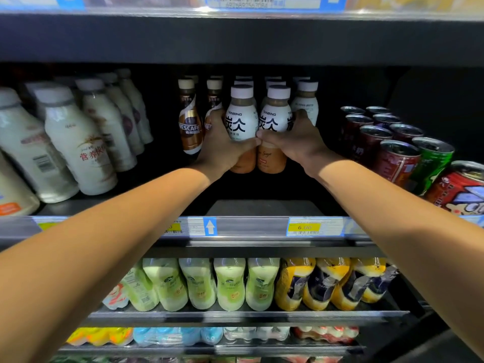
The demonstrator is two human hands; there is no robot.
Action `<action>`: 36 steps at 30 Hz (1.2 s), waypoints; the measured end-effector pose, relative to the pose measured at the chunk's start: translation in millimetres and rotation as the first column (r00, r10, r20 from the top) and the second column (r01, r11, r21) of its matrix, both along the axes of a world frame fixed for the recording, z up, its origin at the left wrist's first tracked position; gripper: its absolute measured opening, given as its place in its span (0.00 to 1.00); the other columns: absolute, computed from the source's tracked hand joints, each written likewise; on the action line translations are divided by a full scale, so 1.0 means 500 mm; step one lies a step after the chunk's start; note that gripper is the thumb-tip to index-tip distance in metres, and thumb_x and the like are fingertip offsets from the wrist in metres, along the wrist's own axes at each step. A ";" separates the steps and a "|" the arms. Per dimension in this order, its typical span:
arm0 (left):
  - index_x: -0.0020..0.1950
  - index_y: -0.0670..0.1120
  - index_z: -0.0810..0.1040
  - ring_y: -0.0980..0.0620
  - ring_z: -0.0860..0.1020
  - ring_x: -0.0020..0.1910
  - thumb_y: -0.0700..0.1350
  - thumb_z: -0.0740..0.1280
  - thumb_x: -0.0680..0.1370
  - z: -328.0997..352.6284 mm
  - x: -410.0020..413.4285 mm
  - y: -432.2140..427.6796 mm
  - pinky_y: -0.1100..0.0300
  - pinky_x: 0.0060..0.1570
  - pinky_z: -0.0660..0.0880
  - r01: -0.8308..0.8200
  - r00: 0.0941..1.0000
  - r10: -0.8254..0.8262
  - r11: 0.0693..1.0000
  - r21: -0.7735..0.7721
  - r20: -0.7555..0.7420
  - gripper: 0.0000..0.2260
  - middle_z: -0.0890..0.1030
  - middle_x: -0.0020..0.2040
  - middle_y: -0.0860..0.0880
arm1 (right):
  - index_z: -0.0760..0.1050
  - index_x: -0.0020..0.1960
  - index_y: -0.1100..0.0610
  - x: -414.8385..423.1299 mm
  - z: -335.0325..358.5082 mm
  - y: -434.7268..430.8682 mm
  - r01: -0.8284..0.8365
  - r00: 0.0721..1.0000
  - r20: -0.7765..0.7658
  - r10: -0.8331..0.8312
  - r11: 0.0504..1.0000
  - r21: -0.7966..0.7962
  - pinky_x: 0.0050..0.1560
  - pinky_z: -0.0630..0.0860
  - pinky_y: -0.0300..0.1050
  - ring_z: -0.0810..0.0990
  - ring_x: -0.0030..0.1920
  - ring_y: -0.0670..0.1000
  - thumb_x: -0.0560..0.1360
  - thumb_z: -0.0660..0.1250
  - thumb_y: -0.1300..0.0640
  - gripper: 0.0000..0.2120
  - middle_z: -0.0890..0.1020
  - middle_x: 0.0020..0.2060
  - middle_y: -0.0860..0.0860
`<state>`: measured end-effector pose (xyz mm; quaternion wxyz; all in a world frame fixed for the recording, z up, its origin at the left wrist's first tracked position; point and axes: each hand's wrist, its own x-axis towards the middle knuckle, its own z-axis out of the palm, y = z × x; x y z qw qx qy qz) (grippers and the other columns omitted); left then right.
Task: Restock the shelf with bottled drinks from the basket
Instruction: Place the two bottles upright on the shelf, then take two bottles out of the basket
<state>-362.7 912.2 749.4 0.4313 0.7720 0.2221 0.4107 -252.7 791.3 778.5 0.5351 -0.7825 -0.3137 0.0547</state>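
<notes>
Two white-capped Tanbing coffee bottles stand side by side at the middle of the dark shelf. My left hand wraps the left Tanbing bottle from its left side. My right hand wraps the right Tanbing bottle from its right side. The thumbs of both hands meet between the two bottles. More of the same bottles stand in rows behind them. The basket is out of view.
Nescafe bottles stand just left of my left hand. White milk-drink bottles fill the shelf's left, cans its right. A price rail runs along the front edge. Green and yellow bottles sit on the shelf below.
</notes>
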 end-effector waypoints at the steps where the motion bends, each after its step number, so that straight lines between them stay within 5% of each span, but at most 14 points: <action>1: 0.69 0.45 0.63 0.56 0.75 0.60 0.44 0.81 0.68 0.001 0.000 0.000 0.65 0.56 0.69 0.000 1.000 0.000 1.000 -0.005 0.001 0.37 0.76 0.60 0.53 | 0.70 0.63 0.54 0.000 -0.001 -0.001 0.000 1.000 -0.003 0.000 1.000 0.005 0.59 0.79 0.47 0.81 0.55 0.49 0.64 0.81 0.45 0.34 0.81 0.54 0.47; 5: 0.69 0.44 0.63 0.56 0.74 0.60 0.44 0.80 0.68 0.008 -0.005 -0.006 0.64 0.56 0.69 -0.005 1.000 0.005 1.000 -0.008 -0.026 0.37 0.75 0.61 0.52 | 0.70 0.63 0.53 -0.010 -0.001 -0.005 0.009 1.000 -0.014 -0.009 1.000 0.011 0.53 0.75 0.41 0.79 0.52 0.47 0.66 0.80 0.45 0.32 0.79 0.50 0.45; 8: 0.68 0.44 0.65 0.56 0.75 0.58 0.48 0.82 0.66 0.024 -0.011 -0.005 0.62 0.56 0.71 -0.032 0.996 0.031 0.999 -0.007 -0.087 0.37 0.77 0.61 0.52 | 0.71 0.64 0.53 -0.021 0.009 -0.014 -0.001 1.000 -0.025 0.000 0.999 -0.035 0.57 0.77 0.44 0.81 0.56 0.49 0.62 0.79 0.38 0.37 0.81 0.55 0.46; 12: 0.67 0.50 0.72 0.55 0.81 0.57 0.68 0.79 0.53 0.049 -0.043 0.015 0.55 0.60 0.77 -0.078 0.969 0.074 0.997 -0.010 -0.237 0.47 0.82 0.59 0.55 | 0.70 0.68 0.57 -0.048 0.036 -0.047 0.051 0.994 0.102 -0.028 0.973 -0.225 0.54 0.73 0.43 0.78 0.63 0.57 0.72 0.69 0.35 0.34 0.79 0.63 0.55; 14: 0.65 0.49 0.74 0.48 0.81 0.57 0.65 0.75 0.60 0.080 -0.078 -0.004 0.52 0.59 0.77 -0.085 0.905 0.126 0.989 0.117 -0.407 0.38 0.83 0.58 0.50 | 0.71 0.67 0.59 -0.078 0.058 -0.067 0.172 0.954 0.293 -0.060 0.911 -0.375 0.56 0.73 0.48 0.76 0.65 0.62 0.78 0.64 0.38 0.28 0.78 0.65 0.59; 17: 0.59 0.44 0.80 0.40 0.79 0.57 0.48 0.67 0.77 0.132 -0.133 -0.067 0.51 0.57 0.75 0.033 0.792 0.210 0.923 0.384 -0.574 0.13 0.82 0.56 0.43 | 0.75 0.64 0.58 -0.144 0.078 -0.114 0.317 0.833 0.552 0.043 0.780 -0.539 0.50 0.71 0.50 0.77 0.61 0.64 0.81 0.56 0.39 0.25 0.79 0.61 0.61; 19: 0.56 0.46 0.80 0.42 0.78 0.53 0.49 0.61 0.81 0.158 -0.176 -0.126 0.54 0.54 0.74 0.173 0.732 0.193 0.875 0.452 -0.654 0.11 0.81 0.54 0.45 | 0.76 0.60 0.58 -0.192 0.081 -0.161 0.353 0.764 0.634 0.117 0.748 -0.563 0.46 0.65 0.48 0.77 0.59 0.62 0.82 0.55 0.43 0.22 0.80 0.58 0.60; 22: 0.48 0.48 0.75 0.42 0.76 0.48 0.54 0.53 0.82 0.163 -0.205 -0.197 0.52 0.47 0.73 0.382 0.714 0.220 0.674 0.633 -0.665 0.15 0.79 0.49 0.46 | 0.76 0.57 0.56 -0.255 0.079 -0.243 0.392 0.704 0.695 0.148 0.735 -0.554 0.42 0.64 0.49 0.76 0.56 0.59 0.84 0.53 0.43 0.20 0.79 0.51 0.55; 26: 0.53 0.46 0.78 0.41 0.77 0.49 0.56 0.47 0.81 0.152 -0.206 -0.319 0.46 0.45 0.76 0.517 0.782 0.153 0.382 0.766 -0.604 0.23 0.79 0.49 0.45 | 0.75 0.53 0.52 -0.302 0.055 -0.384 0.415 0.756 0.647 0.098 0.692 -0.590 0.41 0.63 0.46 0.73 0.47 0.53 0.83 0.52 0.41 0.18 0.71 0.40 0.48; 32: 0.60 0.50 0.68 0.44 0.72 0.58 0.55 0.49 0.83 0.088 -0.143 -0.567 0.52 0.48 0.66 0.675 0.734 -0.026 0.140 0.724 -0.679 0.14 0.73 0.57 0.47 | 0.70 0.44 0.50 -0.345 0.000 -0.623 0.554 0.815 0.558 -0.154 0.487 -0.675 0.43 0.75 0.49 0.79 0.49 0.57 0.81 0.51 0.39 0.18 0.75 0.40 0.49; 36: 0.49 0.47 0.74 0.40 0.76 0.46 0.48 0.62 0.79 0.011 -0.069 -0.724 0.52 0.40 0.63 0.700 0.699 -0.250 0.054 0.712 -0.670 0.06 0.76 0.45 0.43 | 0.74 0.52 0.49 -0.350 -0.053 -0.781 0.657 0.752 0.585 -0.303 0.288 -0.697 0.41 0.68 0.47 0.79 0.53 0.57 0.81 0.49 0.39 0.20 0.80 0.48 0.50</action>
